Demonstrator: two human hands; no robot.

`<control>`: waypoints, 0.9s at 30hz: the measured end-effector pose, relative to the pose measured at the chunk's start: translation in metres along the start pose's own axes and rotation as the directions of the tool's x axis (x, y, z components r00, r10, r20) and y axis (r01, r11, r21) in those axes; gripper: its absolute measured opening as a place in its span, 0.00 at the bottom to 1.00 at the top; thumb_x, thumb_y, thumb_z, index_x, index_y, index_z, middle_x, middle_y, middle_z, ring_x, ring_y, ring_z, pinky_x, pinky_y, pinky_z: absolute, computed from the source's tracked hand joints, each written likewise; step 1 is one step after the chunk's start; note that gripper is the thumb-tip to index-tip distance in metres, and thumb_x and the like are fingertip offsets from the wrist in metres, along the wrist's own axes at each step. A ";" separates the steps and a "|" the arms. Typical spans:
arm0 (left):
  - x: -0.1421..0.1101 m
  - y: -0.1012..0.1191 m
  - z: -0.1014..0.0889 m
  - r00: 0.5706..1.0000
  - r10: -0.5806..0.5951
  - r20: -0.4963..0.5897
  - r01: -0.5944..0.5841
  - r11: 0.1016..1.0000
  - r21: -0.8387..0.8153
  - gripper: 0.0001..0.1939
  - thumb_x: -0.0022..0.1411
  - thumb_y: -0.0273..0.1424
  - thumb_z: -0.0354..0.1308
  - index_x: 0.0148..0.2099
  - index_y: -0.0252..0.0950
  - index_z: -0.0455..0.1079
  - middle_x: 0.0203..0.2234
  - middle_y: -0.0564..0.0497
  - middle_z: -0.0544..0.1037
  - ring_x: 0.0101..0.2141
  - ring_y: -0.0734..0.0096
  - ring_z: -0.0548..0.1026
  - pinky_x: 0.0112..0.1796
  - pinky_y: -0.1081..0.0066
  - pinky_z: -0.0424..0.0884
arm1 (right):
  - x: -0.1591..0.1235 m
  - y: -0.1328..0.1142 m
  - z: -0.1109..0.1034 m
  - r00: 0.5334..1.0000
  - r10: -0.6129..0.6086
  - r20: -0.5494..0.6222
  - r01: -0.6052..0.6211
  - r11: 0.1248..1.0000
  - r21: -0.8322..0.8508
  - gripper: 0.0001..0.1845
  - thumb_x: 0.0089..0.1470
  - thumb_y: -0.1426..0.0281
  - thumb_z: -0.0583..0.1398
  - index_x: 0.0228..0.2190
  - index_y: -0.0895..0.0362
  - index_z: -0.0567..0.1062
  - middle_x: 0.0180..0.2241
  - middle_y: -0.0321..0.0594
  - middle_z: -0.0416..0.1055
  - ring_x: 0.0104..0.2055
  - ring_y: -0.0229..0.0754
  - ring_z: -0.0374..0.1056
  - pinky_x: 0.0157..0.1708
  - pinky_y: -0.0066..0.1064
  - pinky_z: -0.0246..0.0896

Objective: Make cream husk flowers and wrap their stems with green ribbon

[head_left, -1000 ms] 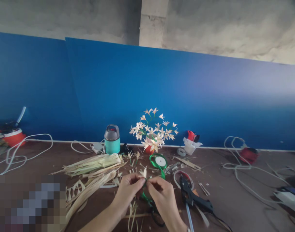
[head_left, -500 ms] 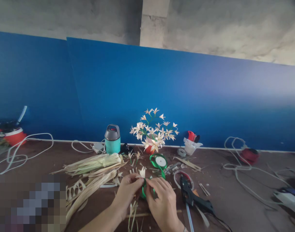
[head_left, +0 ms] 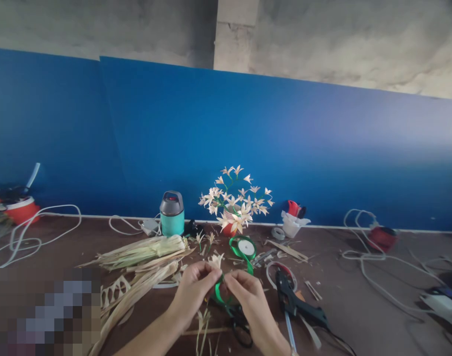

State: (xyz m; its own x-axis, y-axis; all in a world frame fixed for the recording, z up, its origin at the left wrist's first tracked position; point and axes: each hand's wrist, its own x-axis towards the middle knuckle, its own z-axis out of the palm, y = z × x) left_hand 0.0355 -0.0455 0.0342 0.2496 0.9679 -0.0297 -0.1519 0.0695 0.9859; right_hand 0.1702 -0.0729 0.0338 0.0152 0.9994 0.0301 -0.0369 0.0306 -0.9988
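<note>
Between the thumb and finger of my left hand (head_left: 194,292) is a small cream flower (head_left: 215,260), its petals pointing up. My right hand (head_left: 252,302) is pinched close beside it, at the end of a green ribbon (head_left: 219,292) that hangs in a loop between the two hands. The exact grip of the right fingertips is partly hidden. Under my right hand lie dark handles, apparently scissors (head_left: 242,333). A few loose flowers on stems (head_left: 202,321) lie below my left hand.
Behind stands a pot of cream flowers (head_left: 235,217), with a ribbon spool (head_left: 246,247) before it. Dried husks (head_left: 144,252) lie left, near a teal container (head_left: 172,222). At right are a glue gun (head_left: 300,306), a tape roll (head_left: 272,269) and a white cup (head_left: 291,226).
My right hand has turned and opened out slightly from the left, uncovering the dark handles beneath. The flower in my left hand has tilted and shifted a little left.
</note>
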 end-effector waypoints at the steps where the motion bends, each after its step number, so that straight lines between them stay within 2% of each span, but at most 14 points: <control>1: 0.000 0.001 0.000 1.000 0.008 0.028 -0.008 1.000 0.002 0.16 0.49 0.41 0.59 0.22 0.33 0.64 0.11 0.58 0.63 0.14 0.82 0.55 0.17 0.77 0.48 | 0.001 0.000 0.000 0.997 0.059 0.047 -0.063 0.993 0.103 0.13 0.46 0.65 0.60 0.18 0.60 0.71 0.18 0.36 0.66 0.22 0.35 0.60 0.25 0.25 0.55; 3: -0.001 0.003 0.000 0.996 0.005 0.090 -0.005 1.000 -0.001 0.15 0.51 0.40 0.57 0.22 0.33 0.65 0.13 0.55 0.66 0.15 0.82 0.55 0.17 0.77 0.47 | 0.002 0.001 -0.001 0.979 0.144 0.147 -0.182 0.938 0.296 0.12 0.46 0.65 0.60 0.18 0.60 0.71 0.19 0.36 0.67 0.23 0.35 0.61 0.26 0.25 0.56; 5: -0.002 0.003 0.000 0.993 -0.002 0.114 0.002 1.000 0.005 0.14 0.53 0.39 0.56 0.23 0.33 0.65 0.14 0.54 0.68 0.15 0.82 0.55 0.17 0.77 0.46 | 0.003 0.005 -0.002 0.959 0.185 0.213 -0.260 0.873 0.413 0.11 0.45 0.66 0.60 0.19 0.61 0.72 0.20 0.36 0.67 0.24 0.35 0.62 0.27 0.25 0.56; 7: -0.003 0.004 0.000 0.994 -0.012 0.113 0.009 1.000 0.025 0.14 0.53 0.37 0.57 0.22 0.33 0.64 0.14 0.55 0.67 0.15 0.82 0.56 0.18 0.77 0.47 | 0.003 0.008 -0.003 0.949 0.205 0.240 -0.296 0.844 0.448 0.09 0.44 0.68 0.61 0.20 0.61 0.72 0.20 0.36 0.68 0.23 0.34 0.61 0.26 0.24 0.55; 11: -0.003 0.005 0.000 0.992 -0.045 0.114 0.040 0.998 0.050 0.13 0.52 0.36 0.57 0.22 0.33 0.64 0.14 0.56 0.65 0.16 0.81 0.58 0.18 0.78 0.48 | 0.004 0.010 -0.005 0.942 0.211 0.262 -0.310 0.845 0.435 0.07 0.42 0.71 0.63 0.20 0.61 0.73 0.19 0.35 0.67 0.22 0.32 0.60 0.26 0.23 0.53; 14: -0.002 0.006 0.000 0.992 -0.076 0.102 0.070 0.996 0.060 0.13 0.50 0.37 0.58 0.21 0.33 0.64 0.13 0.58 0.62 0.16 0.81 0.57 0.18 0.78 0.48 | 0.004 0.007 -0.005 0.959 0.198 0.203 -0.261 0.897 0.357 0.08 0.40 0.70 0.64 0.18 0.61 0.71 0.17 0.33 0.65 0.21 0.32 0.58 0.24 0.23 0.51; 19: 0.000 0.006 -0.003 0.991 -0.095 0.095 0.084 0.990 0.117 0.14 0.48 0.38 0.58 0.21 0.33 0.63 0.12 0.60 0.59 0.16 0.81 0.56 0.18 0.77 0.49 | 0.007 0.006 -0.003 0.993 0.103 0.056 -0.108 0.991 0.082 0.11 0.39 0.67 0.63 0.16 0.61 0.69 0.14 0.32 0.62 0.18 0.31 0.53 0.20 0.23 0.45; 23: 0.001 0.004 -0.006 0.993 -0.073 0.087 0.058 0.984 0.167 0.13 0.48 0.38 0.58 0.22 0.33 0.63 0.12 0.60 0.59 0.16 0.81 0.56 0.18 0.77 0.49 | 0.008 0.008 -0.003 1.000 0.007 0.006 -0.006 0.995 -0.103 0.09 0.40 0.69 0.61 0.16 0.61 0.69 0.15 0.32 0.61 0.18 0.31 0.52 0.19 0.24 0.45; 27: 0.002 0.001 -0.007 0.992 -0.111 0.065 0.094 0.971 0.220 0.14 0.49 0.40 0.57 0.24 0.32 0.68 0.12 0.59 0.61 0.16 0.80 0.57 0.18 0.77 0.50 | 0.006 0.009 -0.003 0.997 -0.064 -0.047 0.051 0.968 -0.245 0.09 0.43 0.68 0.59 0.18 0.61 0.69 0.16 0.33 0.61 0.19 0.32 0.53 0.18 0.24 0.47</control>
State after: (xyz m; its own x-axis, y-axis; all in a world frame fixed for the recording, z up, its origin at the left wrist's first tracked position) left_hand 0.0292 -0.0419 0.0341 0.3265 0.9365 -0.1281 0.0860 0.1055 0.9907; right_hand 0.1733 -0.0667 0.0252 0.0643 0.9936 0.0926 0.2099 0.0773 -0.9747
